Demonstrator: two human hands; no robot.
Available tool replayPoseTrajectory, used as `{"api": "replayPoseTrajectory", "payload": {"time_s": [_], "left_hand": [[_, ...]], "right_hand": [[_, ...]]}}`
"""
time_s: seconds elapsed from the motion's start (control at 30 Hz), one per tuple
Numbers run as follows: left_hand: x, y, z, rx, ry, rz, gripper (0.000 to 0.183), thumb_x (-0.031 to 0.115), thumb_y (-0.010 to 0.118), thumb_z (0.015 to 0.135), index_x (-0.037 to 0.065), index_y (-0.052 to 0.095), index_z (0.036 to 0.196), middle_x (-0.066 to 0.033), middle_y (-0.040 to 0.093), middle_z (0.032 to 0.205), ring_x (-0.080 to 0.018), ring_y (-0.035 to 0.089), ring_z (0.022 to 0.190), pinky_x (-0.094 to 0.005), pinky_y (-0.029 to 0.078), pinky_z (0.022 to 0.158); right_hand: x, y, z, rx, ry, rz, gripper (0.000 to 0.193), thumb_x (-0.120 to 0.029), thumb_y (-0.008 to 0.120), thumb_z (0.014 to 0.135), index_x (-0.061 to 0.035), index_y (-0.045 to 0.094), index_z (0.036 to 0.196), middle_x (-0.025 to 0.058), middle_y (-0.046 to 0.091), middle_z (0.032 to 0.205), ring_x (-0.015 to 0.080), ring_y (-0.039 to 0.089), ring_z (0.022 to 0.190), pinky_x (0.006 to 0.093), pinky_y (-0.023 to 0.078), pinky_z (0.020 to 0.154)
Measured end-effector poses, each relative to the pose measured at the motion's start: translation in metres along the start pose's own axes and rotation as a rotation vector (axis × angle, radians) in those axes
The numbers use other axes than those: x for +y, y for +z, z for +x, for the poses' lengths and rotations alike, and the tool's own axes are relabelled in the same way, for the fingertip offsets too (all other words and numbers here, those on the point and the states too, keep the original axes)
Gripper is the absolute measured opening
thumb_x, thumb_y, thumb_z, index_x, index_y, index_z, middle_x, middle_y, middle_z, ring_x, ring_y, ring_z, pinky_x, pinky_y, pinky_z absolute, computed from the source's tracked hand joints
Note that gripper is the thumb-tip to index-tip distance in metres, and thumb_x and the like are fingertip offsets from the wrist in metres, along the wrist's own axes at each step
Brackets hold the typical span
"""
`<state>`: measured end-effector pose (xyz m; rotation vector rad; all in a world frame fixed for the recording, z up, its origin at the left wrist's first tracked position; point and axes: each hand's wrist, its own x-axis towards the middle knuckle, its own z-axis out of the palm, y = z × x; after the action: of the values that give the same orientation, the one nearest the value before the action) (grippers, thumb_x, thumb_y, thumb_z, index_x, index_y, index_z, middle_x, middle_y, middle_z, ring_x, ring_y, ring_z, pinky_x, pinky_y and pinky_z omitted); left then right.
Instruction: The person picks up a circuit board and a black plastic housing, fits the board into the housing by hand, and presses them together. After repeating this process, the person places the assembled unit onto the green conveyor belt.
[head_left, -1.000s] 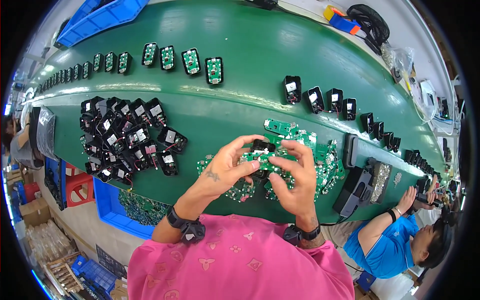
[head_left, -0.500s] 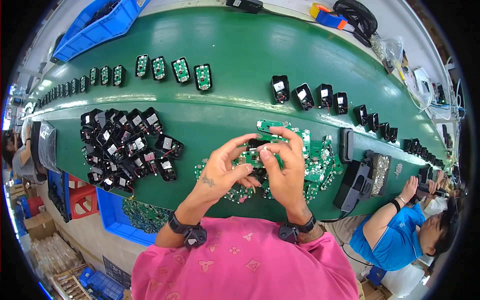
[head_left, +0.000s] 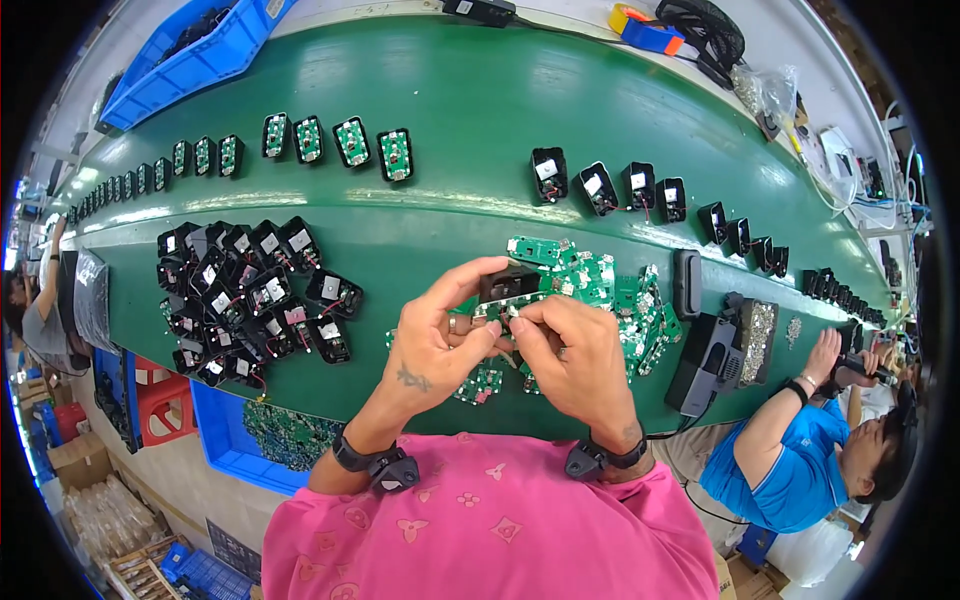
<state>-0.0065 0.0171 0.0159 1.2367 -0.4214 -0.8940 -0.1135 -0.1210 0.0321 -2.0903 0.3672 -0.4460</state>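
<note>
Black plastic housings (head_left: 245,300) lie heaped on the green worktop (head_left: 450,120) at nine o'clock from the hands. The left hand (head_left: 440,340) pinches a small black housing (head_left: 508,285) between thumb and fingers, raised above the worktop. The right hand (head_left: 575,355) pinches its lower edge, fingertips meeting the left's. Green circuit boards (head_left: 590,280) spread beneath, toward three o'clock, before a black box (head_left: 705,350).

Both hands, left hand (head_left: 440,335) and right hand (head_left: 575,355), pinch a black housing (head_left: 508,287) just above the green circuit-board pile (head_left: 600,290).
</note>
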Motion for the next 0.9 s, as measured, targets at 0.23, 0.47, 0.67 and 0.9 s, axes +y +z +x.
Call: {"api": "replayPoseTrajectory", "payload": {"time_s": [0.23,0.47,0.67,0.9], "left_hand": [[0.002,-0.001,-0.006,-0.078,0.024,0.126,0.053,-0.011,0.053,0.088,0.000,0.047,0.140,-0.0141,0.061,0.124,-0.0177,0.070,0.092,-0.0287,0.061,0.079],[0.002,-0.001,-0.008,-0.044,0.117,0.249,0.055,-0.009,0.059,0.088,0.003,0.050,0.141,-0.0143,0.062,0.125,-0.0174,0.071,0.087,-0.0275,0.060,0.072],[0.007,-0.002,-0.007,-0.079,0.197,0.458,0.053,-0.011,0.058,0.087,0.000,0.052,0.138,-0.0170,0.060,0.128,-0.0213,0.070,0.096,-0.0295,0.061,0.079],[-0.002,-0.004,-0.007,-0.032,0.434,0.771,0.059,-0.005,0.063,0.082,0.013,0.056,0.138,-0.0202,0.061,0.126,-0.0252,0.069,0.073,-0.0312,0.055,0.060]], "right_hand": [[-0.003,-0.014,0.005,-0.191,0.065,0.030,0.009,-0.005,0.066,0.084,0.0031,0.064,0.079,0.0081,0.060,0.066,0.0150,0.053,0.051,0.0291,0.040,0.048],[-0.004,-0.016,0.006,-0.223,0.116,0.074,0.010,-0.006,0.066,0.083,0.0033,0.064,0.078,0.0082,0.061,0.064,0.0135,0.054,0.052,0.0284,0.040,0.049],[-0.005,-0.020,0.009,-0.272,0.068,0.032,0.011,-0.007,0.067,0.083,0.0029,0.065,0.078,0.0087,0.060,0.063,0.0135,0.053,0.050,0.0291,0.040,0.047],[0.001,-0.022,0.016,-0.373,0.056,-0.025,0.012,-0.008,0.068,0.081,0.0035,0.066,0.078,0.0101,0.059,0.060,0.0140,0.053,0.050,0.0295,0.039,0.047]]}}
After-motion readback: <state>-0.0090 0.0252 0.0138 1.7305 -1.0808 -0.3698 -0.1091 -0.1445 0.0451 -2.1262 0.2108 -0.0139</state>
